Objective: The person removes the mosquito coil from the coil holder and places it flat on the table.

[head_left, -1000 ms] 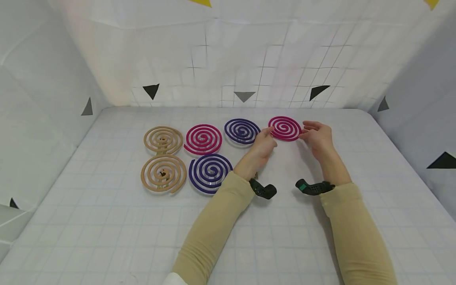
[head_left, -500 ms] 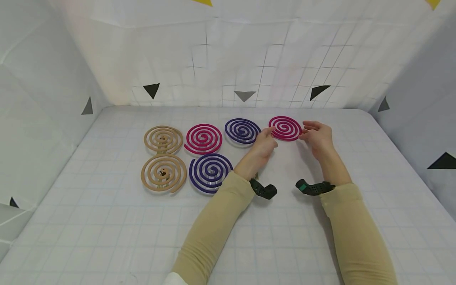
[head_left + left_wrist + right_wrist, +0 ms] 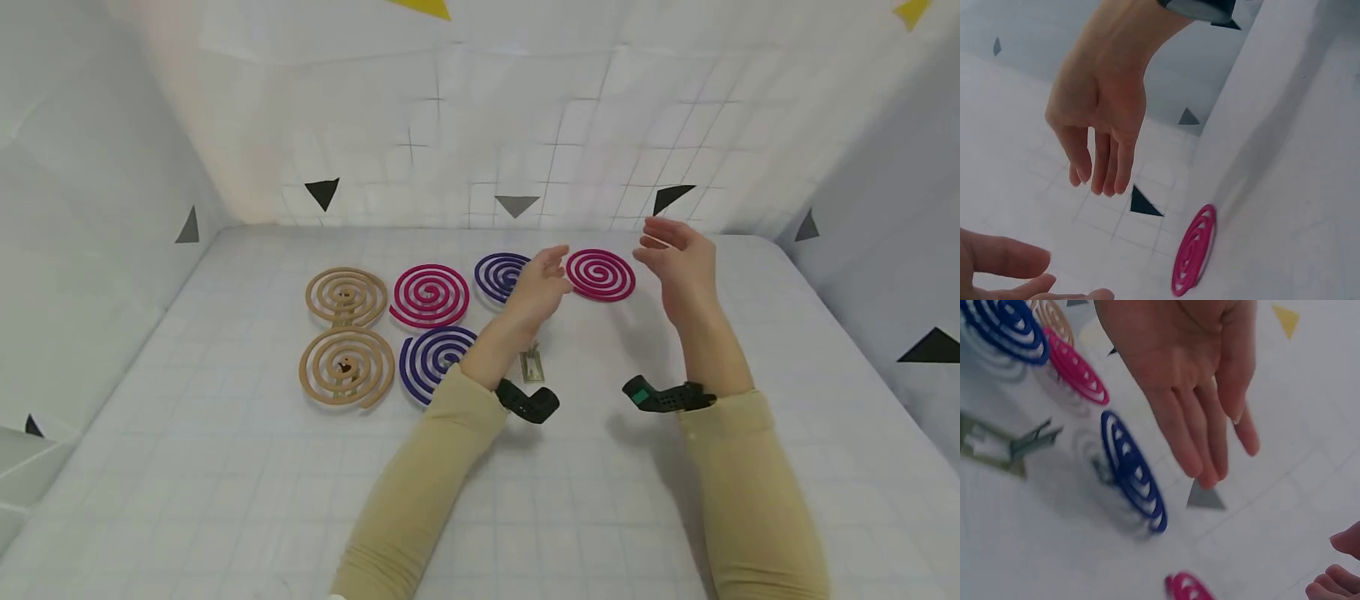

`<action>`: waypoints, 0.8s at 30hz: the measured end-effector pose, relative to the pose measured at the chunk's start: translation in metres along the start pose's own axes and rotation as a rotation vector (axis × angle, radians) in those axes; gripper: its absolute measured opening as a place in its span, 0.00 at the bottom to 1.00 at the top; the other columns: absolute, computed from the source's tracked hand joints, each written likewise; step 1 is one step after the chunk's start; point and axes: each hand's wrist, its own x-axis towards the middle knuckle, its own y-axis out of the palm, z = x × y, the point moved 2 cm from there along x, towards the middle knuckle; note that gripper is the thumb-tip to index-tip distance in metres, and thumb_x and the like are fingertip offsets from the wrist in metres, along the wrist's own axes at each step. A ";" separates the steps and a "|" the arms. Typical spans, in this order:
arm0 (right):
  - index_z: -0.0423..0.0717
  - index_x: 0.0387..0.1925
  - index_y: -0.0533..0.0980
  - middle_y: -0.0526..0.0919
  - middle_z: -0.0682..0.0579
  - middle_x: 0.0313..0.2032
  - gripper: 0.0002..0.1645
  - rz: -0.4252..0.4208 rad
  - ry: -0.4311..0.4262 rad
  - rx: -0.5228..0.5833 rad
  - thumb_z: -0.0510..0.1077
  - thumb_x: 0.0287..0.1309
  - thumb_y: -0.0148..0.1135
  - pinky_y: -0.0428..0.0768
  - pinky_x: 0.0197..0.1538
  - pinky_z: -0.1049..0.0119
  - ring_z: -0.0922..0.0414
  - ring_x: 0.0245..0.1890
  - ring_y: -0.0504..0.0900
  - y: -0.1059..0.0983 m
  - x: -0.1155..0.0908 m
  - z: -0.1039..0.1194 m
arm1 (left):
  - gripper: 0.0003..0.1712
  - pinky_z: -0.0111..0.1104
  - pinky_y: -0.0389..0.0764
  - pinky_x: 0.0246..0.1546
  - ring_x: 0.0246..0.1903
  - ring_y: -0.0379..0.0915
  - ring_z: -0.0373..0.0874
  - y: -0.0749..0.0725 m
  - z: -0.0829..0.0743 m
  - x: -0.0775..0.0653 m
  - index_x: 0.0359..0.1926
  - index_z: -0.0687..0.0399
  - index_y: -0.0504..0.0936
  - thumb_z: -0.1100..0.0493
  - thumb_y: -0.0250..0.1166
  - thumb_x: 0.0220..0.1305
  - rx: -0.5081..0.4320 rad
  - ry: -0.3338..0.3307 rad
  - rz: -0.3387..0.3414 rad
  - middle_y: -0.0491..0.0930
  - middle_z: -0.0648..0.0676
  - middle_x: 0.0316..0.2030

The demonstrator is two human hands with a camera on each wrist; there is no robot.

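Note:
A pink mosquito coil (image 3: 600,275) lies at the back right of the group, between my two hands and apart from them. My left hand (image 3: 534,290) hovers left of it, fingers loosely spread, hiding part of the back purple coil (image 3: 497,275). To the coil's right, my right hand (image 3: 682,271) is raised with relaxed fingers and holds nothing. The left wrist view shows the pink coil (image 3: 1194,253) on the table below both hands. A small metal coil stand (image 3: 532,365), its prongs upright in the right wrist view, sits near my left wrist.
Two tan coils (image 3: 347,367) stand at the left, one behind the other. Another pink coil (image 3: 430,296) and a front purple coil (image 3: 435,362) are beside them, the latter partly under my left forearm. White sheeting (image 3: 517,108) rises behind the table.
Both hands have let go of the right pink coil's edges and lifted away, the left leftward and the right up. The coil stays in place; the metal stand is now uncovered.

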 end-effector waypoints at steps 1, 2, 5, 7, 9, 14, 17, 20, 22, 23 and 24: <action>0.49 0.69 0.70 0.69 0.47 0.70 0.30 0.006 -0.019 0.020 0.38 0.67 0.61 0.68 0.72 0.61 0.53 0.68 0.68 0.003 -0.004 0.007 | 0.34 0.40 0.63 0.73 0.74 0.57 0.51 -0.006 -0.005 -0.003 0.73 0.56 0.64 0.73 0.52 0.66 0.009 0.004 -0.004 0.59 0.59 0.75; 0.49 0.68 0.70 0.69 0.47 0.69 0.29 0.017 -0.036 0.049 0.38 0.66 0.61 0.68 0.72 0.61 0.52 0.68 0.68 0.006 -0.007 0.013 | 0.34 0.39 0.63 0.73 0.74 0.57 0.51 -0.014 -0.010 -0.005 0.73 0.56 0.64 0.73 0.52 0.66 0.015 0.009 -0.013 0.58 0.59 0.75; 0.49 0.66 0.72 0.70 0.48 0.68 0.28 0.042 -0.076 0.110 0.37 0.65 0.62 0.68 0.72 0.63 0.52 0.67 0.69 0.017 -0.016 0.031 | 0.33 0.37 0.61 0.74 0.74 0.56 0.50 -0.038 -0.025 -0.010 0.73 0.55 0.64 0.70 0.53 0.68 0.031 0.030 -0.058 0.58 0.58 0.76; 0.48 0.64 0.74 0.71 0.48 0.66 0.26 0.050 -0.092 0.156 0.36 0.65 0.62 0.70 0.70 0.65 0.52 0.66 0.70 0.022 -0.021 0.041 | 0.32 0.36 0.60 0.74 0.74 0.56 0.49 -0.055 -0.033 -0.012 0.73 0.55 0.64 0.69 0.53 0.69 0.040 0.056 -0.094 0.58 0.59 0.75; 0.48 0.63 0.75 0.72 0.49 0.65 0.25 0.055 -0.093 0.184 0.36 0.65 0.61 0.70 0.70 0.66 0.52 0.66 0.70 0.026 -0.025 0.047 | 0.32 0.36 0.61 0.74 0.74 0.56 0.48 -0.072 -0.041 -0.014 0.73 0.55 0.64 0.68 0.54 0.69 0.040 0.072 -0.131 0.59 0.59 0.75; 0.49 0.64 0.74 0.73 0.49 0.65 0.26 0.081 -0.083 0.185 0.36 0.65 0.61 0.71 0.70 0.64 0.51 0.66 0.70 0.031 -0.030 0.051 | 0.30 0.38 0.64 0.72 0.73 0.58 0.46 -0.110 -0.050 -0.016 0.73 0.55 0.64 0.66 0.53 0.71 -0.021 0.085 -0.214 0.59 0.57 0.75; 0.49 0.64 0.74 0.72 0.48 0.65 0.26 0.090 -0.085 0.185 0.37 0.65 0.61 0.70 0.70 0.63 0.51 0.66 0.71 0.031 -0.030 0.050 | 0.30 0.38 0.64 0.73 0.73 0.58 0.47 -0.123 -0.048 -0.016 0.73 0.56 0.62 0.64 0.54 0.73 -0.042 0.070 -0.231 0.58 0.57 0.75; 0.49 0.64 0.74 0.72 0.46 0.65 0.26 0.088 -0.090 0.191 0.36 0.65 0.61 0.70 0.70 0.63 0.51 0.65 0.72 0.033 -0.031 0.050 | 0.30 0.39 0.64 0.72 0.73 0.58 0.48 -0.126 -0.047 -0.014 0.73 0.57 0.62 0.64 0.54 0.73 -0.042 0.055 -0.231 0.59 0.58 0.75; 0.49 0.64 0.73 0.72 0.46 0.65 0.26 0.093 -0.091 0.184 0.36 0.66 0.61 0.71 0.70 0.63 0.51 0.64 0.72 0.035 -0.031 0.049 | 0.29 0.39 0.65 0.72 0.72 0.60 0.48 -0.125 -0.045 -0.013 0.73 0.57 0.63 0.64 0.54 0.73 -0.033 0.049 -0.235 0.60 0.59 0.74; 0.49 0.65 0.73 0.72 0.46 0.65 0.26 0.099 -0.090 0.180 0.36 0.66 0.61 0.71 0.70 0.63 0.51 0.65 0.72 0.037 -0.031 0.048 | 0.29 0.39 0.66 0.72 0.72 0.60 0.48 -0.125 -0.044 -0.012 0.73 0.57 0.64 0.64 0.54 0.72 -0.028 0.047 -0.237 0.61 0.59 0.74; 0.49 0.65 0.73 0.72 0.46 0.65 0.26 0.105 -0.088 0.169 0.36 0.66 0.61 0.71 0.70 0.63 0.51 0.65 0.72 0.039 -0.031 0.048 | 0.29 0.39 0.66 0.72 0.72 0.60 0.48 -0.124 -0.043 -0.012 0.72 0.58 0.64 0.64 0.54 0.72 -0.026 0.046 -0.237 0.62 0.59 0.74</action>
